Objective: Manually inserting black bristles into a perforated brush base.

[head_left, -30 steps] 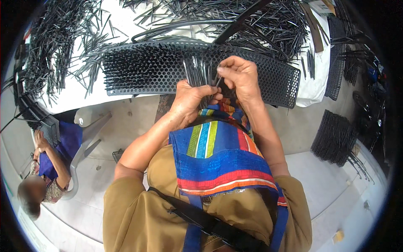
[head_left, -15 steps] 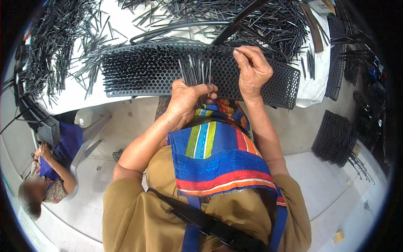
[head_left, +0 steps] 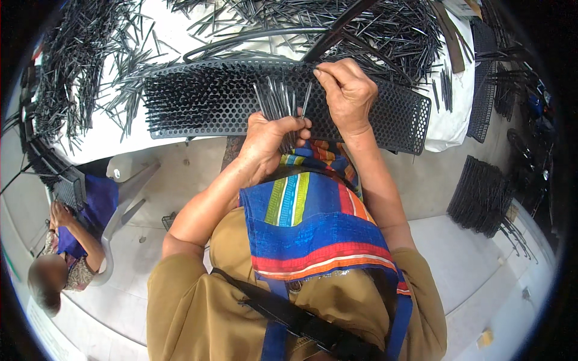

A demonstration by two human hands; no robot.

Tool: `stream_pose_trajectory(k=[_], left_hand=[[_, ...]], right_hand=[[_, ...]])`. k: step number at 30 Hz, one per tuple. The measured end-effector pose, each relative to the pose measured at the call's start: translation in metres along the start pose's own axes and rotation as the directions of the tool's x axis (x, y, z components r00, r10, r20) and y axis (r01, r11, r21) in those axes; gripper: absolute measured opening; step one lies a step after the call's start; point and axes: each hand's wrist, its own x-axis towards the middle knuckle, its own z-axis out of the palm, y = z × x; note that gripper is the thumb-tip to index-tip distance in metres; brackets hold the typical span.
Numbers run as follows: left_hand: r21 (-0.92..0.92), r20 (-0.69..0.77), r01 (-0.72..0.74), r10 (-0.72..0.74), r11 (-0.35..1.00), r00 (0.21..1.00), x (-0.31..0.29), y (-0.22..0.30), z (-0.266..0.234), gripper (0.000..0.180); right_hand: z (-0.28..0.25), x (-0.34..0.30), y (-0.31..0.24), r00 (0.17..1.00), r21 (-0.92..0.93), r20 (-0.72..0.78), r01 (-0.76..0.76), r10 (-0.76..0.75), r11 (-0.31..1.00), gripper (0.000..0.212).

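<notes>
A bundle of thin dark strips (head_left: 278,102) stands up out of my left hand (head_left: 270,133), whose fingers are wrapped round it. One strip leans apart from the bundle on its right side. Behind the hand lies a long black perforated panel (head_left: 402,120); its left part is thickly set with upright black strips (head_left: 192,99), while round holes show on its right part. My right hand (head_left: 350,99) hovers over the panel's middle, thumb and forefinger pinched near its far edge. What the pinch holds, if anything, is too small to make out.
Loose black strips (head_left: 385,36) are heaped on the white-covered table (head_left: 445,135). A black curved bar (head_left: 259,36) crosses behind the panel. At lower left a co-worker (head_left: 81,237) sits by another panel. A dark bristly stack (head_left: 478,195) stands at right.
My right hand has moved left along the panel, closer to the bundle. One strip now tilts away from the others in my left hand. The left hand has stayed nearly in place.
</notes>
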Motion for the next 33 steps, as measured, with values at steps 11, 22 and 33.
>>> stream_pose_trajectory(k=[11,22,33], left_hand=[[-0.057,0.031,-0.018,0.02,0.998,0.999,0.002,-0.004,0.001,0.016],[-0.03,0.034,-0.03,0.031,0.999,0.999,-0.001,-0.002,0.012,0.02],[0.035,0.071,-0.051,0.049,0.998,0.996,-0.002,-0.005,0.018,0.017]], right_hand=[[-0.002,-0.015,0.005,1.0,0.047,-0.01,-0.026,0.027,0.999,0.011],[-0.005,-0.001,0.007,0.998,0.012,0.063,0.03,-0.031,0.999,0.008],[-0.022,-0.025,0.001,0.737,0.513,0.511,-0.675,0.443,0.531,0.015]])
